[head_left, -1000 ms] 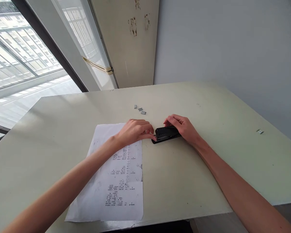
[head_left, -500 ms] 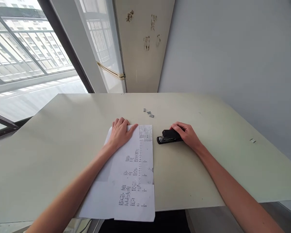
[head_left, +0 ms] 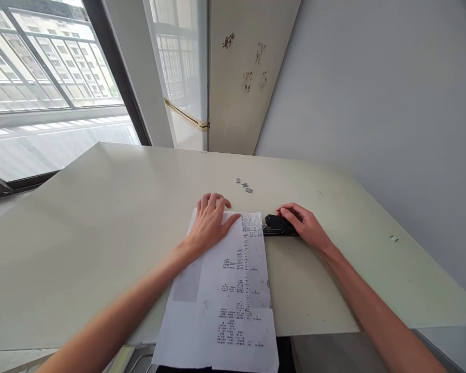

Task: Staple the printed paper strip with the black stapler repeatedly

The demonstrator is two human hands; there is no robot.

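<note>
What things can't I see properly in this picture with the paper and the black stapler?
All in the head view:
Words on the paper: print too small to read.
Part of the paper's far end: hidden under the left hand.
Black stapler's back end: hidden by the right hand.
Small grey pieces: too small to show fine detail.

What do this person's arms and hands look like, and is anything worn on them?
The left arm and right arm are bare as far as they show, with no sleeves in view. The left hand and right hand are ungloved; no watch, bracelet or ring is visible.
</note>
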